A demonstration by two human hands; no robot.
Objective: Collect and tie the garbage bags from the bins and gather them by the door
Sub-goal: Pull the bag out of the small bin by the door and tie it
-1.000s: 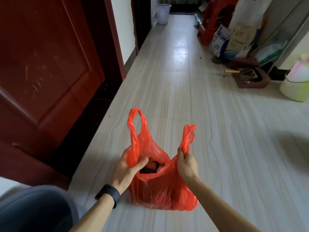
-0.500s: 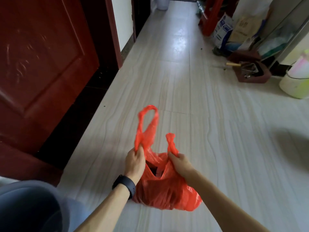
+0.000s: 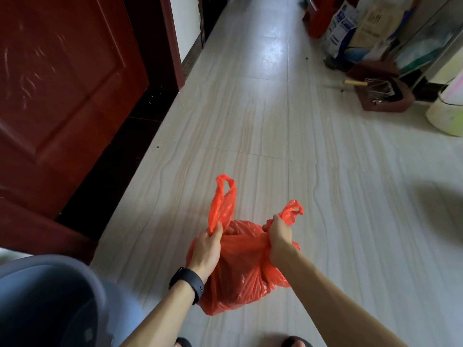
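Two hands, left hand [image 3: 206, 249] and right hand [image 3: 280, 236], around red bag [image 3: 240, 276] handles.

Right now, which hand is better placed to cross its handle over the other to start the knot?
Probably the left hand: its handle of the red bag stands long and free above the fist, while the right hand grips its handle near the tip, leaving little slack.

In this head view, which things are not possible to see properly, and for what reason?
Head view:
- Contents of the red bag: hidden by plastic bunched between left hand and right hand.
- Pale bucket: cut by right edge.
- Print on sacks: blurred, too small.
- Sandals: cut by bottom edge.
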